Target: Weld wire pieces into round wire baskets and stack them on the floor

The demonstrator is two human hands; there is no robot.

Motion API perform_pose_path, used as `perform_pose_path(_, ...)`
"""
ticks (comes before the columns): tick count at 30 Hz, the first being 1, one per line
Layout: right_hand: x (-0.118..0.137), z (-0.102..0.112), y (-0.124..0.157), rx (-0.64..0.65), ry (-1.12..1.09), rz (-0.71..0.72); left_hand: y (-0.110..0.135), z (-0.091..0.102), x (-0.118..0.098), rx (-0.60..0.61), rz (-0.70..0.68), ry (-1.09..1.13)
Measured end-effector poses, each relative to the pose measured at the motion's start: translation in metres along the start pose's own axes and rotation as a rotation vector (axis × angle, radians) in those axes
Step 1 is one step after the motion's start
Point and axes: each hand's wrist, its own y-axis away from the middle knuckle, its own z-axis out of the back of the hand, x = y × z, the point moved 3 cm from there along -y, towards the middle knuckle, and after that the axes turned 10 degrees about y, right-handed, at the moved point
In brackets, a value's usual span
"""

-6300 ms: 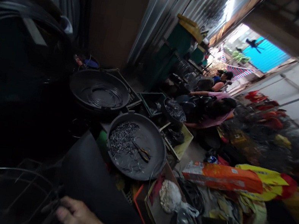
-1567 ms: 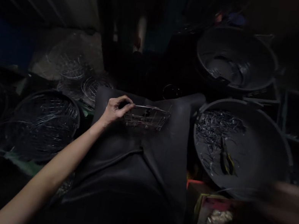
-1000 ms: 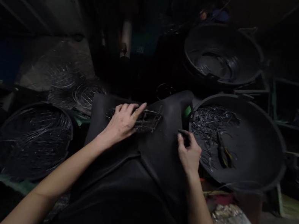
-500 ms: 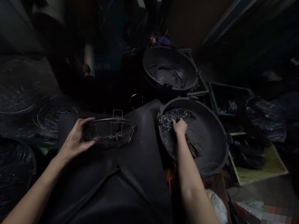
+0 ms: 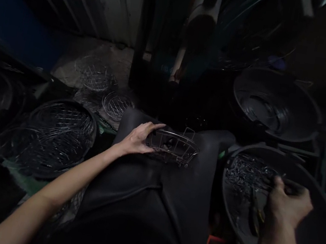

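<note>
1. Check the left hand (image 5: 138, 138). Thumb and fingers are clamped on the left end of the wire basket (image 5: 179, 136), at the centre of the frame.
2. Check the basket's seat. It lies over the dark apron (image 5: 137, 178) across your lap, its long rim running toward the right of the frame.
3. Check the right hand (image 5: 289, 201). It is at the right of the frame, over the round pan (image 5: 316, 237), with fingers curled. Blur and shadow hide the fingertips; you cannot tell whether they are apart or closed on a piece.
4. Identify the supply. Small metal pieces (image 5: 244, 172) are heaped on the pan's left side; the pliers (image 5: 255, 218) lie beside them, close to your right wrist.
5. Read the step. It appears to be a pick from the pan, with the basket held ready in the left hand.
6. Prepare the next move. It seems to call for a fine pinch on one piece, clear of the pliers, with the left grip kept firm so that the light basket does not turn.
</note>
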Motion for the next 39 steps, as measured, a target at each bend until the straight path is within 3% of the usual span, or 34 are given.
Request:
perform_pose_path(2, 0.042, 0.007, 0.024, 0.029, -0.158, -0.258, -0.011, 0.008, -0.007, -0.056, -0.055, 0.034)
perform_pose_path(4, 0.099, -0.002, 0.042, 0.245, -0.405, -0.323, -0.025, 0.017, -0.015, -0.102, -0.101, 0.014)
perform_pose_path(7, 0.18, -0.03, 0.053, 0.558, -0.639, -0.197, -0.044, 0.028, -0.023, -0.141, -0.143, -0.105)
perform_pose_path(9, 0.214, -0.05, 0.049, 0.645, -0.677, -0.106, -0.051, 0.033, -0.024, -0.162, -0.161, -0.187)
perform_pose_path(11, 0.233, -0.069, 0.041, 0.648, -0.617, -0.032, -0.054, 0.036, -0.021, -0.17, -0.167, -0.244)
perform_pose_path(14, 0.244, -0.092, 0.031, 0.59, -0.473, 0.072, -0.053, 0.04, -0.013, -0.196, -0.174, -0.271)
perform_pose_path(18, 0.253, -0.108, 0.029, 0.53, -0.421, 0.109, -0.052, 0.044, -0.003, -0.232, -0.186, -0.292)
perform_pose_path(30, 0.263, -0.123, 0.02, 0.486, -0.445, 0.141, -0.066, 0.044, 0.018, -0.295, -0.201, -0.219)
perform_pose_path(39, 0.268, -0.134, 0.015, 0.371, -0.473, 0.209, -0.073, 0.049, 0.025, -0.329, -0.207, -0.158)
